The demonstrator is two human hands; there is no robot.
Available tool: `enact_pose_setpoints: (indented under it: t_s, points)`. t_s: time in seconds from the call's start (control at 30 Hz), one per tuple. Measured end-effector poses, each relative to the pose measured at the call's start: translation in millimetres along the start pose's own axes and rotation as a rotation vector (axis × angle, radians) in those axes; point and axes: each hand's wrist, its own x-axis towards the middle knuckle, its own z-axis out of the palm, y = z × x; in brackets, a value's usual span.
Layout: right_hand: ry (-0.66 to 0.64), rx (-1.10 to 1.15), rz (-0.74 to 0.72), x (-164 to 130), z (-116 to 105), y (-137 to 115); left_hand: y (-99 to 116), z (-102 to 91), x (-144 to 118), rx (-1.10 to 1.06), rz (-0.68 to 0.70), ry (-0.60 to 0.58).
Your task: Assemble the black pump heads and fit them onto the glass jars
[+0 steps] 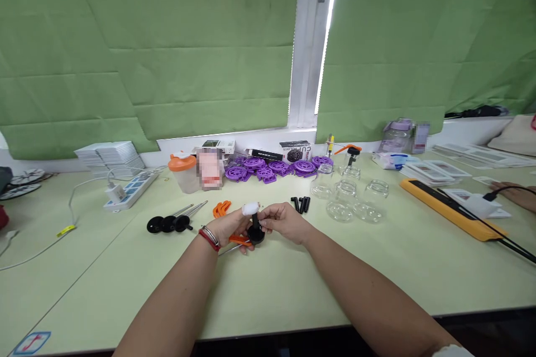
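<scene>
Your left hand (228, 227) and right hand (283, 222) meet over the middle of the tabletop (268, 290), well in from the near edge. Both pinch one small black pump part (255, 232): left fingers wrapped round its disc base with an orange piece (238, 239) under them, right fingertips clenched on the top stem. White tape on your left fingertip (250, 208). Just left lie black discs with metal rods (170, 223); orange clips (221, 208) sit behind the left hand. Clear glass jars (349, 201) stand right of centre, purple wheels (272, 168) along the far edge. Another person's hand (517, 195) rests at the right edge.
</scene>
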Motion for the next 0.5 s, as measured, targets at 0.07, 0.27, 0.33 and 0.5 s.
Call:
enact_pose_setpoints:
  t_s: [0.07,0.27,0.33,0.5]
  points:
    - [0.000,-0.003,-0.006,0,1,-1,0,1.3,-1,-0.003,0.011,0.011]
    - [0.050,0.018,-0.066,-2,4,-12,5,7.0,-13,-0.087,0.109,0.111]
    - [0.096,0.023,-0.097,-3,4,-17,7,11.1,-17,-0.119,0.200,0.192]
    - [0.126,0.103,-0.135,-8,4,-25,8,33.0,-16,0.109,0.568,0.567]
